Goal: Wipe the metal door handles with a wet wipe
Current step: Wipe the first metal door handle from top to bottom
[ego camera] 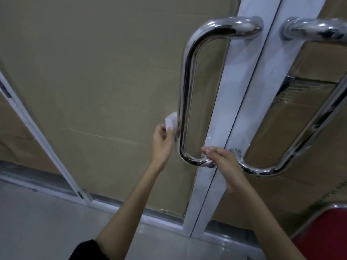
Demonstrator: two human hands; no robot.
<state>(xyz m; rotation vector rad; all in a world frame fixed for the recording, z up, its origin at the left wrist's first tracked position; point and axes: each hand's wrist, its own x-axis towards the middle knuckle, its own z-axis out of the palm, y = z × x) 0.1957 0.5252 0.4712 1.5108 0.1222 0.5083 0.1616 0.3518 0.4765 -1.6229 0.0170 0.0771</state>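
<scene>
Two bare forearms reach up from the bottom edge toward a pair of white-framed glass doors backed with tan cardboard. The left hand (162,142), at about nine o'clock of the lower bend of the polished chrome D-shaped pull handle on the left door (185,102), is raised with the wrist bent back; its grip is pinched together on a small crumpled white wet wipe (171,120), which sits just beside the handle's upright bar, and whether it touches the metal cannot be told. The right hand (220,162) lies at five o'clock of that handle's bottom curve, fingers (208,152) extended and loosely apart, palm turned left, fingertips at the lower mounting leg; its grip clamps nothing. The matching chrome pull handle on the right door (308,128) curves away toward three o'clock, untouched. A red rounded object (326,233) sits at the lower right corner, above pale floor tiles (47,222).
</scene>
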